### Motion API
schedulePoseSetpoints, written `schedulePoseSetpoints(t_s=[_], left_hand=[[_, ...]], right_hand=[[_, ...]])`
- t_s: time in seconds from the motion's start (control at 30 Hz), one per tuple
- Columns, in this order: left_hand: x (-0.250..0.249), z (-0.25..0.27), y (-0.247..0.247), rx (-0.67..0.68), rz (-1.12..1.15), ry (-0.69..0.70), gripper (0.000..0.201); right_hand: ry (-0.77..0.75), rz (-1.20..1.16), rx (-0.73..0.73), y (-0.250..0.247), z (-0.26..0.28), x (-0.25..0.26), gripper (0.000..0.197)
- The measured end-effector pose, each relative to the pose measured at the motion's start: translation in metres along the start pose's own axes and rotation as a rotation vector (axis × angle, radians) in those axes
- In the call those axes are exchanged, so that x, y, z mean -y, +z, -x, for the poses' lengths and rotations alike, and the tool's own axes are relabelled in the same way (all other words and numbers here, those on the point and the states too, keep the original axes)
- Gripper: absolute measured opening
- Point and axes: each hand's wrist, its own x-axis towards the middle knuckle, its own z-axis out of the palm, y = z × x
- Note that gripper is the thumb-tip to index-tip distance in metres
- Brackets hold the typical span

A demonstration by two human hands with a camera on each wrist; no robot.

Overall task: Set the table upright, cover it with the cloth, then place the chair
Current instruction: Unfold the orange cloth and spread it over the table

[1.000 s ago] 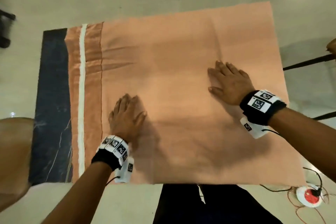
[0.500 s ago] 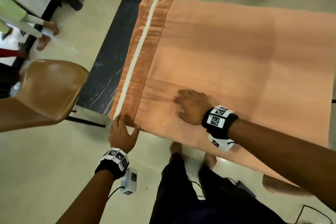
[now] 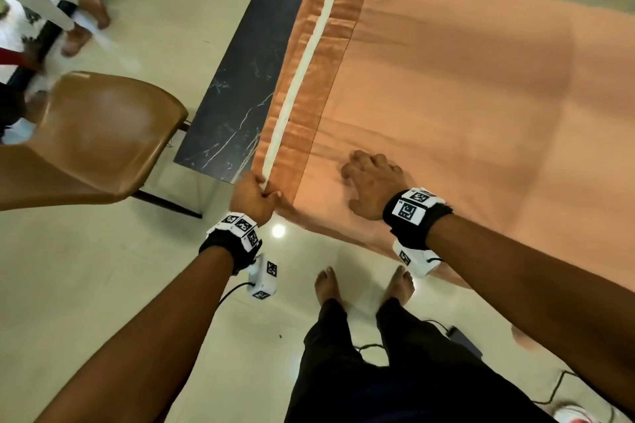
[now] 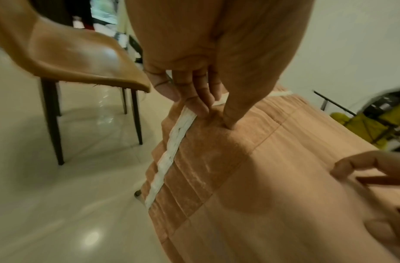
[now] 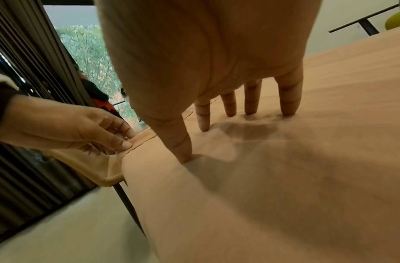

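Count: you have one dark marble-patterned counter (image 3: 240, 79), one peach cloth with a white stripe (image 3: 446, 96), one brown moulded chair (image 3: 103, 134), two hands.

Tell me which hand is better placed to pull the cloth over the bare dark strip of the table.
Left. The left hand already pinches the cloth at its striped edge beside the bare table; the right hand presses farther in.
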Motion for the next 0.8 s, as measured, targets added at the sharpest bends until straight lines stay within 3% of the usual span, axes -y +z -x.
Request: schedulePoseSetpoints(t_s=[0.17, 0.37, 0.53, 0.67, 0.8], left_hand=[[-0.003, -0.014, -0.007, 0.042, -0.1, 0.052, 0.03], [-0.006, -0.024, -0.015, 0.015, -0.072, 0.065, 0.052], [-0.009, -0.036, -0.029, 0.075, -0.162, 0.128, 0.022], [-0.018, -0.036, -0.038, 0.128, -0.245, 0.205, 0.024], [-0.019, -0.033, -0.044, 0.095, -0.252, 0.25, 0.026]], right_hand=[[0.084, 0.103, 0.009, -0.002, -0.01, 0.019, 0.075], [0.142, 0.315, 0.074, -0.01, -0.027, 0.055, 0.074], [0.119, 0.619, 0.142, -0.018, -0.033, 0.082, 0.063], [0.138, 0.664, 0.117, -0.019, -0.033, 0.09, 0.063], [0.164, 0.669, 0.084, -0.016, -0.033, 0.09, 0.063]])
